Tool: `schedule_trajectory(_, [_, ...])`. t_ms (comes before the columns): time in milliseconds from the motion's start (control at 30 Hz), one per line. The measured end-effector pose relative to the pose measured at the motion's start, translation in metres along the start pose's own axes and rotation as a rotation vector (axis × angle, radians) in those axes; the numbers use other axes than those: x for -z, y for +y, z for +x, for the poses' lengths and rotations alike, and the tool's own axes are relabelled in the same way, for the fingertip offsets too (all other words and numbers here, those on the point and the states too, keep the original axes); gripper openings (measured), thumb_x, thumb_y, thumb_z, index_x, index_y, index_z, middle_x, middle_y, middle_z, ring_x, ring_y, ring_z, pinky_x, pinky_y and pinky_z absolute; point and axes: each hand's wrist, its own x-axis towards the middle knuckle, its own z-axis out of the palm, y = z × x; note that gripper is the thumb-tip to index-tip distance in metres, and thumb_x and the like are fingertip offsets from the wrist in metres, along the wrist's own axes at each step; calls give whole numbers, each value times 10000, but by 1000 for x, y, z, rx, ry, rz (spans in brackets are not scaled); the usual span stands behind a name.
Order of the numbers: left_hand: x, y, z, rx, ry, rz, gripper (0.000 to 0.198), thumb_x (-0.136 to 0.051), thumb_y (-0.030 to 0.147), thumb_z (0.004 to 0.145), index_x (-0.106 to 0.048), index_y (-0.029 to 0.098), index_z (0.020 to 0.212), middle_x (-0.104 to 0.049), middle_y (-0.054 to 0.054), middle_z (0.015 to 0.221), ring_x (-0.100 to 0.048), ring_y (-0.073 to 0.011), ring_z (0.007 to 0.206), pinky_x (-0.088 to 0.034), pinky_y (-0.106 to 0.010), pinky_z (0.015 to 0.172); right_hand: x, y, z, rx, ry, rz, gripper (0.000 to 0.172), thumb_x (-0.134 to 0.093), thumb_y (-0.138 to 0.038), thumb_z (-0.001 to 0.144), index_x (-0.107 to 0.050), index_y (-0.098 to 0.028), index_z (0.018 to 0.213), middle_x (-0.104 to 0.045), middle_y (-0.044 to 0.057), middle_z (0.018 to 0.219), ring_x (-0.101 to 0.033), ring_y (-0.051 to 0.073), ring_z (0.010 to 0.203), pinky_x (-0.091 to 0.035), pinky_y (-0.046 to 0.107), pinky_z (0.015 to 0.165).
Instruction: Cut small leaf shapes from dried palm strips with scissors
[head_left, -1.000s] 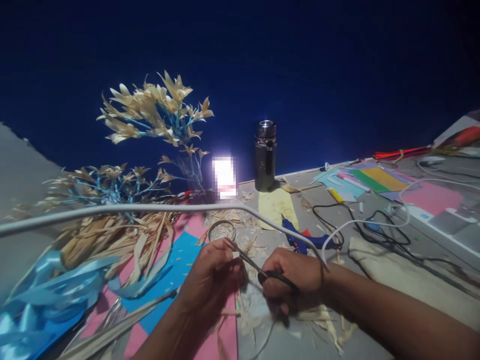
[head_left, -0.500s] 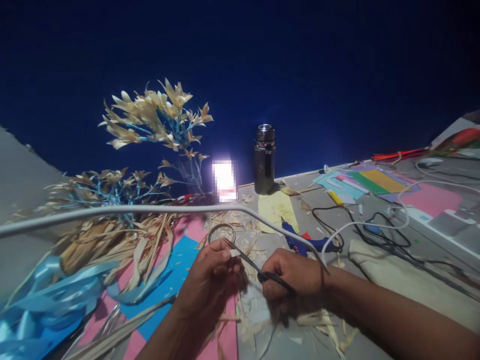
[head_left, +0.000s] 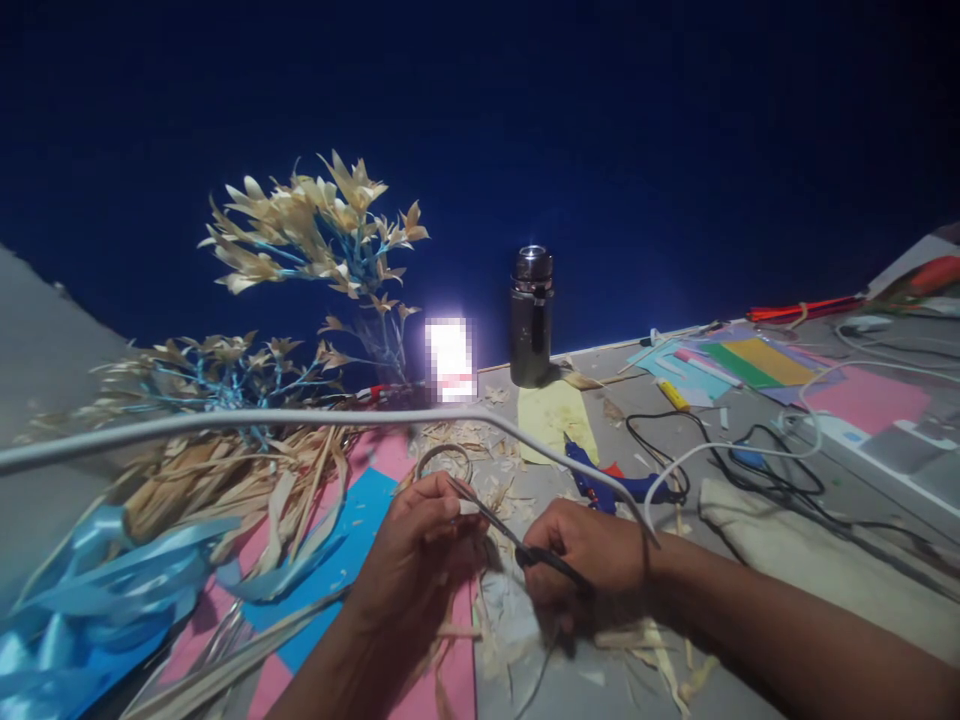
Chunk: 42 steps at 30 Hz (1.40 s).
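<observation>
My right hand (head_left: 589, 550) is closed around the dark handles of a pair of scissors (head_left: 504, 526), whose blades point up and left. Their tips reach the fingers of my left hand (head_left: 412, 545), which pinches a small pale strip (head_left: 469, 507), apparently dried corn husk. Part of that strip is hidden by the fingers and the blade. Just beyond my left fingertips lies a ring of tan tape (head_left: 466, 456). A blue glue gun (head_left: 592, 480) rests on the table past my right hand.
A white cable (head_left: 405, 416) crosses in front at the left and middle. Husk flowers on blue stems (head_left: 300, 235), dried husks (head_left: 180, 490) and blue ribbon (head_left: 112, 590) are on the left. Behind stands a dark flask (head_left: 531, 335). Coloured paper (head_left: 765, 360) and cloth (head_left: 787, 560) lie right.
Both hands keep almost the same pose, with the scissors still at the pale strip. The view has shifted very slightly.
</observation>
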Motion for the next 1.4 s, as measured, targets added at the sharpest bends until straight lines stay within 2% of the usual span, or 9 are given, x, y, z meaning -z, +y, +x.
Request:
schedule_trajectory(167, [1, -1, 0, -7, -14, 5, 146, -748, 180, 682, -604, 156, 665, -622, -18, 635, -553, -126, 557, -405, -204, 473, -1, -3, -1, -13, 15, 4, 319, -793, -357, 644, -578, -153, 528, -597, -14, 464, -496, 79, 338, -370, 156, 303])
schedule_trajectory(400, [-1, 2, -3, -14, -57, 10, 65, -718, 179, 710, -664, 154, 735, -575, 13, 557, -480, -96, 470, -328, -184, 418, -2, -6, -3, -26, 40, -36, 289, -768, -308, 663, -576, -156, 511, -584, -23, 448, -473, 70, 321, -349, 151, 292])
schedule_trajectory(600, [1, 3, -2, -18, -43, 20, 67, -727, 174, 712, -667, 155, 734, -604, 8, 590, -481, -94, 475, -416, -224, 458, -5, -5, -3, -33, 30, 19, 286, -776, -284, 644, -569, -159, 492, -566, -26, 427, -466, 70, 331, -332, 149, 293])
schedule_trajectory(767, [2, 3, 0, -7, -22, 33, 100, -749, 185, 691, -670, 149, 742, -629, -23, 599, -527, -116, 525, -382, -200, 449, -4, -5, -2, -2, 13, 80, 305, -787, -283, 650, -559, -158, 490, -545, -31, 409, -387, 47, 304, -238, 148, 280])
schedule_trajectory(967, [3, 0, 1, -19, -49, -1, 139, -742, 176, 719, -613, 169, 669, -568, 12, 556, -492, -111, 491, -348, -201, 419, -2, -4, 0, 27, 65, 36, 325, -812, -315, 642, -578, -144, 495, -541, -16, 418, -404, 60, 320, -259, 171, 305])
schedule_trajectory(1067, [2, -1, -1, -15, -75, -3, 147, -741, 170, 745, -611, 173, 677, -563, 22, 568, -489, -107, 487, -376, -215, 435, -2, -3, 2, 96, 115, 93, 348, -832, -352, 653, -575, -146, 542, -556, -11, 461, -445, 73, 365, -304, 184, 350])
schedule_trajectory(1200, [-5, -6, -4, 36, -25, 47, 129, -758, 173, 754, -638, 171, 706, -601, 11, 590, -533, -113, 517, -470, -263, 538, -3, -8, 3, 320, 288, 221, 355, -887, -335, 619, -644, -157, 806, -624, -18, 654, -550, 94, 532, -414, 201, 499])
schedule_trajectory(1300, [-8, -16, -5, 43, -12, 118, 168, -788, 194, 739, -639, 156, 671, -637, -24, 623, -575, -129, 576, -452, -240, 552, -3, -10, 3, 461, 369, 261, 418, -898, -326, 599, -654, -158, 893, -677, 21, 820, -592, 119, 673, -457, 229, 611])
schedule_trajectory(1400, [-8, -25, -4, 55, -22, 163, 174, -797, 225, 752, -655, 152, 683, -629, -22, 624, -554, -118, 562, -410, -216, 523, -2, -9, 3, 486, 386, 217, 421, -898, -353, 606, -653, -154, 886, -662, 22, 799, -593, 140, 702, -451, 250, 643])
